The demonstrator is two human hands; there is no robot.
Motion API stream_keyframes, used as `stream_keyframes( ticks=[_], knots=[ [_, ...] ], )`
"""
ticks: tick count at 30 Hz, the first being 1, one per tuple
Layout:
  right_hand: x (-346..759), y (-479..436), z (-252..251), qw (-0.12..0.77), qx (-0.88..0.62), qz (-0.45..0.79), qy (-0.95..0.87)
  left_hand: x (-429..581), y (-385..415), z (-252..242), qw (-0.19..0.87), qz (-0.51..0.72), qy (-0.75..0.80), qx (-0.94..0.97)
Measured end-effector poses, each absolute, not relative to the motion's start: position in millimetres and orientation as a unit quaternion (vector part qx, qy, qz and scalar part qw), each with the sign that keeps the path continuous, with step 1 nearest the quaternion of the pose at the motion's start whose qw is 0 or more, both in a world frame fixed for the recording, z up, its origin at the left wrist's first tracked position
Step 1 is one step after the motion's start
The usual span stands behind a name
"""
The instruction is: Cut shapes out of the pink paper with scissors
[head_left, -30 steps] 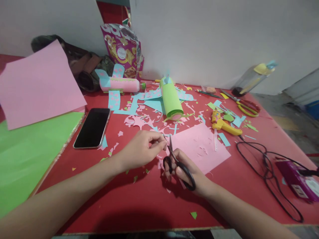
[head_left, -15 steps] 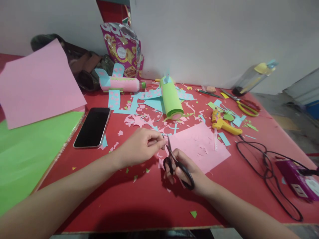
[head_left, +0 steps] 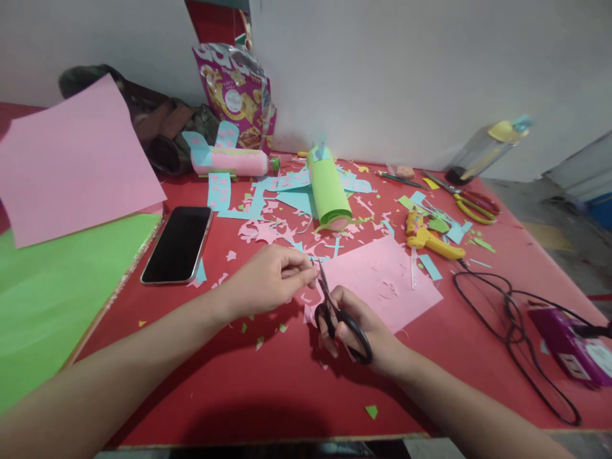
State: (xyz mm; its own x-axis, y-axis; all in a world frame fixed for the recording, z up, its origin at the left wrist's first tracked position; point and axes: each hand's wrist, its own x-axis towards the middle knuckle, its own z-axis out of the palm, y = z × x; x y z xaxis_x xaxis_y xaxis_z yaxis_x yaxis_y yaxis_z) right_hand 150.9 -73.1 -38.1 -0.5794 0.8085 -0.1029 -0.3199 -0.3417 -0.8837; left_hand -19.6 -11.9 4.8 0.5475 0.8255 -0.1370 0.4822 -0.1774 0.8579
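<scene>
My right hand (head_left: 356, 325) grips small black-handled scissors (head_left: 354, 338), fingers through the loops. Their blades are slightly parted and point away from me, close to my left fingertips. Thumb and fingers of my left hand (head_left: 275, 280) are pinched together at the blades; whatever is between them is too small to make out. Under and behind the scissors lies a pink paper sheet (head_left: 363, 268) with small cuts in it. Pink scraps (head_left: 268, 233) are scattered just beyond my left hand. A green paper-wrapped tube (head_left: 329, 188) lies farther back, pointing towards me.
A phone (head_left: 179, 245) lies left, beside green paper (head_left: 62, 299) and a large pink sheet (head_left: 81, 166). A pink-wrapped bottle (head_left: 234, 162) and a snack bag (head_left: 239, 95) are behind. Rightward are a yellow glue gun (head_left: 437, 244), its cable, a purple power strip (head_left: 568, 347) and larger scissors (head_left: 473, 204).
The scissors have tilted very slightly, their blade tips shifting a little left at my left fingertips. My left hand and everything else stay practically where they were.
</scene>
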Motion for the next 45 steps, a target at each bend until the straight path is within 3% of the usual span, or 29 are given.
stream_keyframes(
  ticks=[21,45],
  knots=[
    [152,-73,-37,0.361,-0.300,0.753,-0.460,-15,-18,7,0.501,0.190,0.448,0.716],
    [149,-76,-40,0.374,-0.292,0.770,-0.426,0,-37,-6,0.521,0.286,0.482,0.644]
  ],
)
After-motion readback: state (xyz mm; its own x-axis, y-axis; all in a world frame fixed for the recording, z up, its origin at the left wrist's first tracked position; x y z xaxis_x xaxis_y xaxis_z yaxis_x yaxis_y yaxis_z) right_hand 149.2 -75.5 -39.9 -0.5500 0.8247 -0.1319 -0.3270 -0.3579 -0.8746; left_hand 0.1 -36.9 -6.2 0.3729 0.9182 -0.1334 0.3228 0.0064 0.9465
